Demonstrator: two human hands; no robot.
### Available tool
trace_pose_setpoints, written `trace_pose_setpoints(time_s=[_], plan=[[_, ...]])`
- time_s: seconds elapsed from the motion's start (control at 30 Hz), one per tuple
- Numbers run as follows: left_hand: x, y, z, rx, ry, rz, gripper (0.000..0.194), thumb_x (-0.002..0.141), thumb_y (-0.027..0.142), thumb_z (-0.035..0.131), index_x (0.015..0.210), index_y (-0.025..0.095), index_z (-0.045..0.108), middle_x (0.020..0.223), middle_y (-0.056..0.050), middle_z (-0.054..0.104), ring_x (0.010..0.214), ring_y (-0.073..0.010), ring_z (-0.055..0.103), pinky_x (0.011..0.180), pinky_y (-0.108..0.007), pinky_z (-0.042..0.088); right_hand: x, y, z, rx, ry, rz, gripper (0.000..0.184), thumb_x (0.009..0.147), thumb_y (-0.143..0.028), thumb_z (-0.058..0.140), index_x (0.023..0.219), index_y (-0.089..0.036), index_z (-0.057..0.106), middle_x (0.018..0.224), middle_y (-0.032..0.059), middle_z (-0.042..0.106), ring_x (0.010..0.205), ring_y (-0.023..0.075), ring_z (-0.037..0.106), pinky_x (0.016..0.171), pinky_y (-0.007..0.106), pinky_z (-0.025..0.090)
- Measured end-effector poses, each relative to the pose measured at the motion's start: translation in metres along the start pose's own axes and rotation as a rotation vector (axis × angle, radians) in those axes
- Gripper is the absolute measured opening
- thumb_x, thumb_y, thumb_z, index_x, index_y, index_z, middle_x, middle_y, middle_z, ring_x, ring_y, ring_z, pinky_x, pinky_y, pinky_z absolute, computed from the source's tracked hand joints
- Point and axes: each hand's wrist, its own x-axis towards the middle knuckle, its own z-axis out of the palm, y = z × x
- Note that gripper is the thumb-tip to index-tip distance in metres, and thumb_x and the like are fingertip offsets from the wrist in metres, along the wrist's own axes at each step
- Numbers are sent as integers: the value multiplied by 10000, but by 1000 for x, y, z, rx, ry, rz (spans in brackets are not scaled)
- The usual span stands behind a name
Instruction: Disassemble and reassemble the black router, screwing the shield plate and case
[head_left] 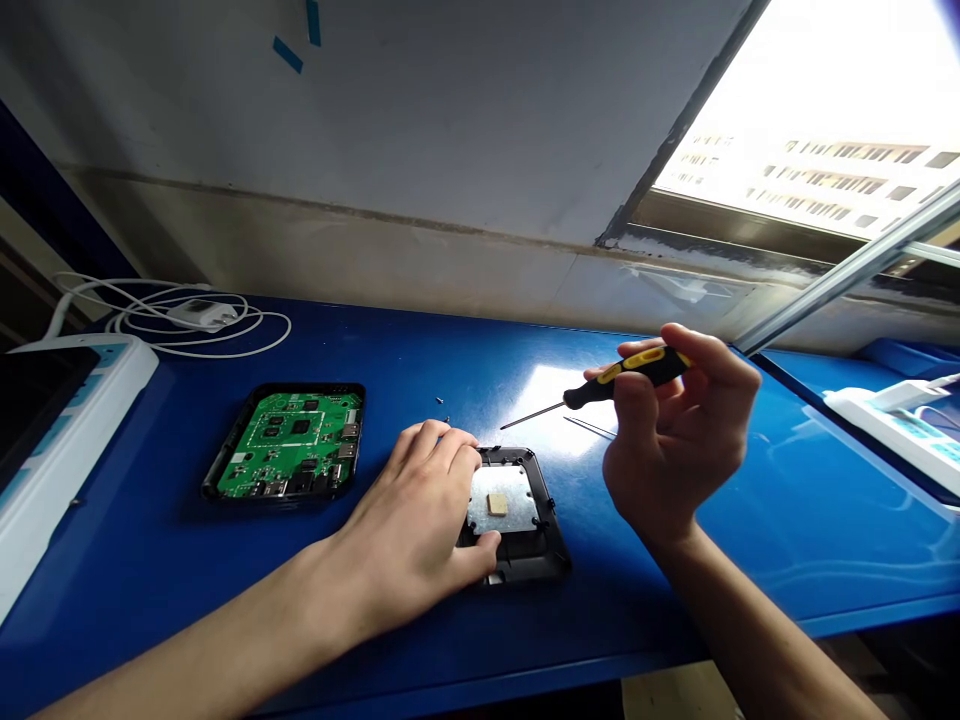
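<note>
My left hand lies over the left part of a black plastic cover, fingers at its far edge and thumb near its front, gripping it against the table. A silver metal plate with a small tan square pad sits inside the cover. Raised to the right, my right hand is closed around a yellow and black screwdriver. The thin shaft points left and down, its tip above the table beyond the cover. Left of my left hand sits a black case holding a green circuit board.
Small screws lie beyond my left hand. Tweezers, partly hidden, lie behind my right hand. A white power strip stands at the left, near a coiled white cable with an adapter. Another power strip is at the right, past a metal frame.
</note>
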Motion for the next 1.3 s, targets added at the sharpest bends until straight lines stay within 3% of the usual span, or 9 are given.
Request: trace_pose_setpoints(time_s=[0.3,0.73,0.97,1.3], plan=[[1,-1,1,2,20,6,332,832,316,722,1103,178,589,1283,-123,642,1234,-340,523,1080,-516,438,-1,0,1,-6,8,-3,339,934,-244,687,1263,-320,655,984,40,625,801,195,715,638,398,680],[0,0,1,-16,26,-2,315,814,301,739,1070,187,594,1277,-118,638,1238,-349,518,1077,-533,436,-6,0,-1,-27,-195,11,415,933,-183,672,1315,-332,612,978,5,585,797,152,689,587,306,666],[0,0,1,7,23,0,307,826,308,725,1074,179,598,1268,-121,649,1238,-347,525,1063,-516,446,-4,1,0,-26,-116,-71,431,903,-158,704,1295,-320,625,1039,18,584,853,161,697,613,304,667],[1,0,1,6,15,1,351,830,313,727,1115,155,598,1285,-129,639,1229,-339,521,1076,-512,439,-2,2,1,41,-11,-58,384,925,-259,706,1290,-341,620,1071,40,568,894,201,690,694,409,682]])
